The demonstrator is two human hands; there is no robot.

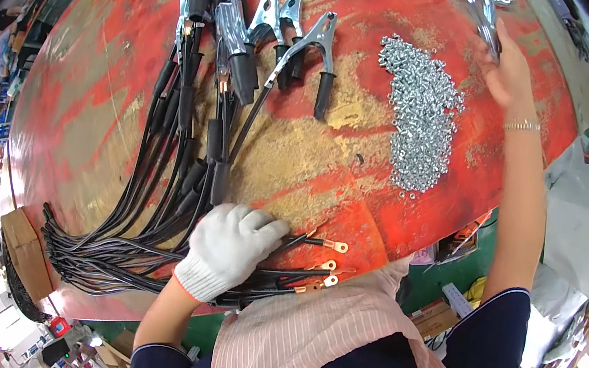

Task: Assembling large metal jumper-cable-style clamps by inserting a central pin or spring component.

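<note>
My left hand (233, 244), in a white knitted glove, is closed over black cables (144, 253) near the table's front edge. Copper ring terminals (334, 247) on the cable ends stick out to its right. Several metal clamps (321, 35) with black handle sleeves lie at the far middle, joined to cables running toward me. My bare right hand (508, 74) reaches to the far right, its fingers around a shiny metal clamp (482, 19); part of the grip is hidden. Left of that forearm lies a pile of small silver bolts and nuts (422, 119).
The round table (99, 84) has worn red paint. An orange-red sheet (359, 230) lies at its front edge under the terminals. A cardboard box (26, 253) stands off the left edge. Boxes and bags (566, 212) crowd the right side, beyond the table.
</note>
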